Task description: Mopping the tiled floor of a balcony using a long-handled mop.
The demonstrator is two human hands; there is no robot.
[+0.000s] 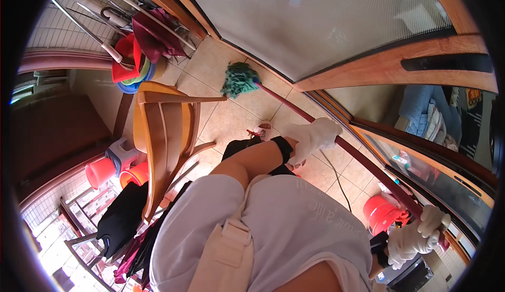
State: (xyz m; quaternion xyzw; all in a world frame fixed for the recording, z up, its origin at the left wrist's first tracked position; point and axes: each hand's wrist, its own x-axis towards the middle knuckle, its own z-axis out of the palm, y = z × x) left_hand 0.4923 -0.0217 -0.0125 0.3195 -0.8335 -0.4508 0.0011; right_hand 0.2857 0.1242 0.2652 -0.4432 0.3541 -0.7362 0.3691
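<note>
A mop with a dark red handle [365, 160] runs slantwise across the view. My left hand [313, 136], in a white glove, is closed around the middle of the handle. My right hand [418, 234], also gloved in white, grips the handle near its upper end at the lower right. The green mop head [240, 79] rests on the beige tile floor [221, 116], close to the sliding door's bottom track. Part of a light shoe [263, 129] shows below my left arm.
A wooden chair [163, 134] stands left of the mop. Wood-framed sliding doors with mesh [276, 23] line the right. Basins [130, 87], poles and a folded maroon umbrella [156, 31] fill the far left corner. A red bucket [380, 213] sits near the handle; a thin cable [337, 173] crosses the floor.
</note>
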